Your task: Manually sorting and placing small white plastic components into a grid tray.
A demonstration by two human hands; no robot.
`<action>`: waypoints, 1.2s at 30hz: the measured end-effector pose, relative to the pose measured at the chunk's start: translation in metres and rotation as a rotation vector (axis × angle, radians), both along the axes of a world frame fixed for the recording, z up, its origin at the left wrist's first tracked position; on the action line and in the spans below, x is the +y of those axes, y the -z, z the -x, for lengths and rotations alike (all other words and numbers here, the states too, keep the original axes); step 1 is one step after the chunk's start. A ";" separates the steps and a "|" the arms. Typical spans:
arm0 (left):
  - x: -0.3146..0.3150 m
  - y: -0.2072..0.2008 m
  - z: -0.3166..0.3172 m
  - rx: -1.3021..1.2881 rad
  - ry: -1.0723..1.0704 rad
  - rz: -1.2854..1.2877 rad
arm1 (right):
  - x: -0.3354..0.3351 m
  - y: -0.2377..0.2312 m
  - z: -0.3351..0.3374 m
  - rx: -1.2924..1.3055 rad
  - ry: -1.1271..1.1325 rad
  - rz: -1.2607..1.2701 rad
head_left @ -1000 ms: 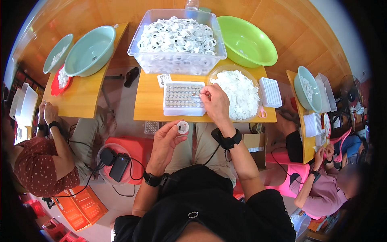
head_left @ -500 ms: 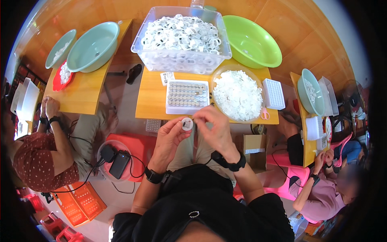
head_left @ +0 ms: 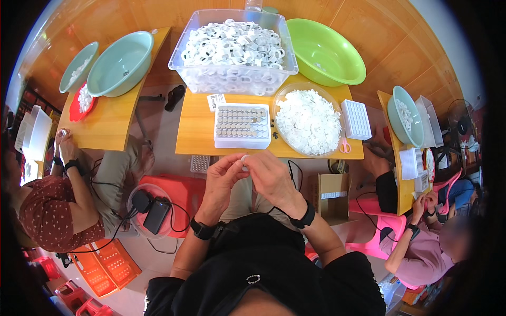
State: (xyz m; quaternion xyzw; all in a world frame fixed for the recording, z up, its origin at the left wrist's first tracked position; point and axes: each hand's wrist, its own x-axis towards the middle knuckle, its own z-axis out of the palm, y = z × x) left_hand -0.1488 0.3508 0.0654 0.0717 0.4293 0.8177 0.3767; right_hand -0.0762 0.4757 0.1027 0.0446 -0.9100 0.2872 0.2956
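In front of my lap, a small round white plastic part (head_left: 244, 160) is pinched between the fingertips of my left hand (head_left: 223, 177). My right hand (head_left: 270, 175) is closed over its right side, thumb and fingers against it, so most of the part is hidden. Just beyond my hands, on the table edge, stands a white tray (head_left: 241, 142) with rows of round silvery coin cells; a few slots at its right lack cells. Several small black pieces (head_left: 274, 135) lie beside it. Right of them is a round clear bowl (head_left: 278, 118) heaped with small white plastic pieces (head_left: 308, 124).
A clear bin (head_left: 221, 84) full of white ring-shaped parts and a lime-green basin (head_left: 329, 52) stand at the back. A second white tray (head_left: 357, 120) and pink scissors (head_left: 344, 146) lie at right. Co-workers sit at side tables (head_left: 108, 124). A red stool (head_left: 176, 192) is left of my legs.
My right hand has come left onto the round part, which was showing its open face in my left hand and is now mostly covered. The black pieces beside the tray have come into view.
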 end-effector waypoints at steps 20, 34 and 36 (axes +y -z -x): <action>-0.004 -0.002 0.003 -0.144 -0.003 -0.046 | 0.068 0.010 0.052 -0.038 0.375 0.219; -0.010 -0.001 0.004 -0.154 -0.037 -0.056 | 0.074 0.024 0.070 -0.159 0.382 0.177; -0.008 -0.004 0.003 -0.153 -0.032 -0.047 | 0.076 0.023 0.069 -0.114 0.338 0.102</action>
